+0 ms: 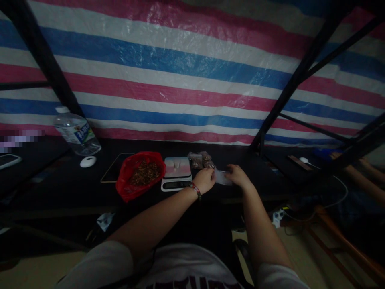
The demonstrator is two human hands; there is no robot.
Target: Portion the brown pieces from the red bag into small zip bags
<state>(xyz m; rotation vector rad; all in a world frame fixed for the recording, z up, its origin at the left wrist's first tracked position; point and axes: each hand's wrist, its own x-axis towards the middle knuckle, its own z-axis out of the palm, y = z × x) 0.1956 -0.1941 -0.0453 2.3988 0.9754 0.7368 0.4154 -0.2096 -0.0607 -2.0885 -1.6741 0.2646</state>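
A clear plastic bag (223,178) lies stretched between my two hands, low over the black table. My left hand (205,180), with beaded bracelets at the wrist, pinches the bag's left edge. At its right edge my right hand (238,176) has its fingers closed on the plastic. Just behind my left hand sit several small filled bags (197,162) with brown contents. A white kitchen scale (177,170) stands left of that hand, its display dark. Further left is an open red plastic bag (123,185) holding small brown pieces (145,173).
A large plastic bottle (76,130), a white mouse-like object (88,161) and a dark flat tablet-like item (112,168) are on the left. A striped sheet (180,76) hangs behind, between slanted black posts (279,96). Another person's arm (368,174) is at far right.
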